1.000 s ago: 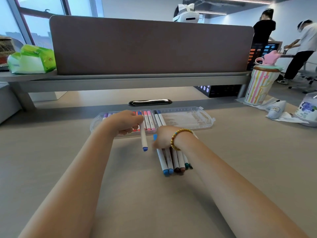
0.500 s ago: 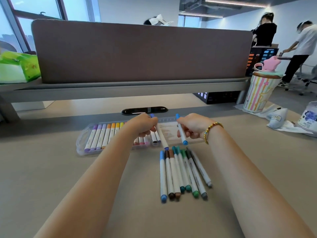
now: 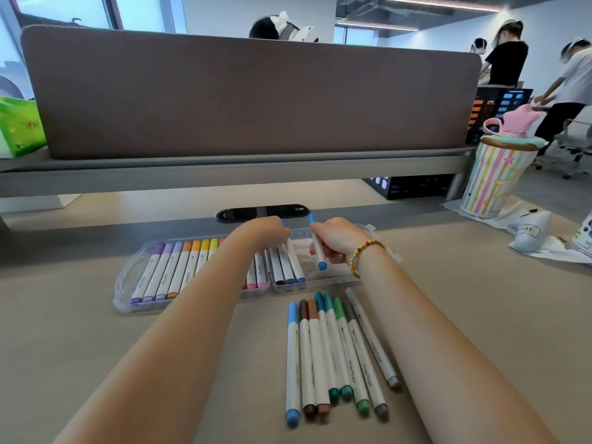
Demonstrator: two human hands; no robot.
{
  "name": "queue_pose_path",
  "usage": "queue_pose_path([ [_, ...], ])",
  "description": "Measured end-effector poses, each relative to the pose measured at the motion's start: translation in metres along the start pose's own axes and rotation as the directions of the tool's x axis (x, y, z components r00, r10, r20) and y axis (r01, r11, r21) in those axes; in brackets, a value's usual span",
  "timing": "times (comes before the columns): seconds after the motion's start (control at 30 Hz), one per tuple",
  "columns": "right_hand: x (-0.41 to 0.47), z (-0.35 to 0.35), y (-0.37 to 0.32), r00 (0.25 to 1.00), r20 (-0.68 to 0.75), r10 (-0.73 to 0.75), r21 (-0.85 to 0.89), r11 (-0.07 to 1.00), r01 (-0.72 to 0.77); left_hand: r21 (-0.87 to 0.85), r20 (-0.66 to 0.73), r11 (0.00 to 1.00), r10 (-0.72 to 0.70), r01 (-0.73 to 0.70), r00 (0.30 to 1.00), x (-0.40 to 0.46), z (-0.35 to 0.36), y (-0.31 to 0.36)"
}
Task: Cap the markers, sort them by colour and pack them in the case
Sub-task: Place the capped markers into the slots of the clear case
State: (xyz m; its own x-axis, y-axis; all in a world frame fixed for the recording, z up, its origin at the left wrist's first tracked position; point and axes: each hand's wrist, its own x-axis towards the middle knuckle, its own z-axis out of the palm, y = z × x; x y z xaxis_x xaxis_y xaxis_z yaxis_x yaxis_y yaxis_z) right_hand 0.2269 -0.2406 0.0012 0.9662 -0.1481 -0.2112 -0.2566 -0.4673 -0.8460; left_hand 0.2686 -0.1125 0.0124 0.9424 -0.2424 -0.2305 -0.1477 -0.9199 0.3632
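A clear plastic case (image 3: 128,277) lies open on the desk, holding purple, orange, yellow, pink and dark blue markers in a row. My left hand (image 3: 266,233) reaches into the case and holds a blue-capped marker (image 3: 296,262) beside the dark blue ones. My right hand (image 3: 336,240), with a bead bracelet, pinches a light blue marker (image 3: 318,248) above the case's right half. In front of the case lies a loose bunch of markers (image 3: 333,357): light blue, browns, teals, greens and greys.
A brown divider panel (image 3: 250,94) and grey shelf stand behind the case. A striped container (image 3: 493,181) with a pink top is at the right, with white items on cloth beside it. A green pack (image 3: 19,126) sits far left. People stand in the background.
My left hand has lowered its blue marker into the case next to the dark blue ones. My right hand still holds the light blue marker, a little closer to the case.
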Motion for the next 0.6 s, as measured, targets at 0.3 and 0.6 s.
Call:
queue_pose_path([
  [0.3,0.001,-0.005,0.007,1.0,-0.012,-0.015,0.074,0.997,0.015,0.17,-0.259,0.985,0.057,-0.013,0.964,0.002,0.041,-0.001],
  [0.6,0.004,-0.01,0.009,0.998,-0.059,-0.007,0.03,0.999,0.009,0.276,-0.066,0.933,0.26,-0.233,0.963,-0.01,0.052,-0.017],
])
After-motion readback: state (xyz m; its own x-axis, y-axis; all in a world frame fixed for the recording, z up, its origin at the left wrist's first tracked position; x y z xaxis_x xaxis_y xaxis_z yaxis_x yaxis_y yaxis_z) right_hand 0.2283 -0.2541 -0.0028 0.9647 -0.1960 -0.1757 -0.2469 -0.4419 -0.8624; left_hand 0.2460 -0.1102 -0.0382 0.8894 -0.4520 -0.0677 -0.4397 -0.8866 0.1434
